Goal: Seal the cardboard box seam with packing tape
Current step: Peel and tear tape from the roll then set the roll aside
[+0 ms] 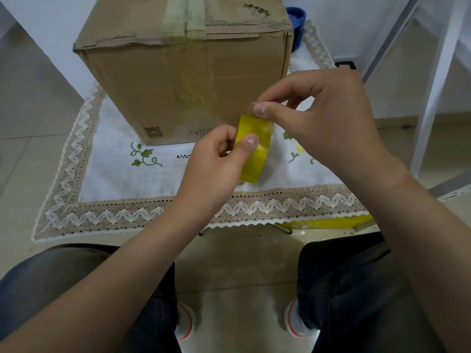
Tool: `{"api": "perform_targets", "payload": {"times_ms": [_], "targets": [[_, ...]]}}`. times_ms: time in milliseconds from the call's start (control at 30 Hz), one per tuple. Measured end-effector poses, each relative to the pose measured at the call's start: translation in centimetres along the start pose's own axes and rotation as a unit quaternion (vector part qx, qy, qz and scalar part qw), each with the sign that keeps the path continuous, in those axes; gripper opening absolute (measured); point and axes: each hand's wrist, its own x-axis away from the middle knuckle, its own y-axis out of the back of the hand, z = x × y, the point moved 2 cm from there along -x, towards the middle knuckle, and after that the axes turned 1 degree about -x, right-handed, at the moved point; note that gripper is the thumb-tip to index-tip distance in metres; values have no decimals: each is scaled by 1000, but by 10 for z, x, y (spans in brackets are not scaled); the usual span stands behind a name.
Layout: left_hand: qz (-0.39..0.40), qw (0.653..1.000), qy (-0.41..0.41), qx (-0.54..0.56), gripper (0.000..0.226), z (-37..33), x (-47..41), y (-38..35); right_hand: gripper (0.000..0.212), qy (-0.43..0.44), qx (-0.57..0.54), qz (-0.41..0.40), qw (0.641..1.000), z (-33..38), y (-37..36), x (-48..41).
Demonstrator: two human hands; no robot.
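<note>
Setting: pale tiled floor, white walls; a low table covered by a white embroidered cloth [119, 179] with a lace zigzag border.

Item 1. Cardboard box [186, 80]: stands toward the far edge of the cloth, roughly centred, one side face turned to the viewer. Top flaps closed, worn and torn along the near top edge. A strip of old, dull tape [183, 19] already crosses the top and runs down the near face. No fresh tape visible on the seam.

Item 2. Roll of yellow packing tape [254, 149]: held in the air above the near half of the cloth, in front of the box and clear of it.

Item 3. Left hand [216, 161]: closed around the roll, thumb pressed flat on its outer face, fingers curled behind.

Item 4. Right hand [318, 118]: thumb and forefinger pinched shut on the loose clear end of the tape at the roll's top edge; remaining fingers loosely curled.

Item 5. Blue object [297, 24]: behind the box at the far right corner; identity not discernible.

Step in hand, by estimate: freeing the tape's leading end; sealing not yet begun.

Next move calls for: drawing out enough tape while the left hand steadies the roll, then carrying the end to the box top and aligning it with the seam.
</note>
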Motion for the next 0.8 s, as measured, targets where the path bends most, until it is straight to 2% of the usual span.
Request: {"api": "perform_targets", "payload": {"times_ms": [67, 233, 333, 400, 500, 633, 700, 800], "targets": [[-10, 1000, 16, 7, 26, 0, -1, 0, 6, 5, 14, 3, 1000, 0, -2, 1], [0, 998, 52, 21, 36, 4, 1, 0, 8, 18, 41, 9, 999, 0, -6, -1], [-13, 996, 84, 17, 32, 7, -1, 2, 4, -8, 10, 30, 999, -2, -8, -1], [-42, 995, 94, 12, 38, 5, 0, 7, 3, -25, -18, 39, 999, -2, -9, 0], [-36, 998, 55, 9, 45, -1, 1, 11, 8, -32, -40, 31, 998, -3, -10, -1], [-46, 998, -33, -9, 31, -8, 1, 17, 17, -6, -30, 27, 999, -3, -11, 0], [-53, 993, -94, -40, 27, -11, -2, 21, 31, 16, -13, 36, 999, -1, -11, 0], [-37, 988, -147, -16, 26, -13, -5, 22, 60, 34, -31, 54, 997, 2, -8, 0]]}}
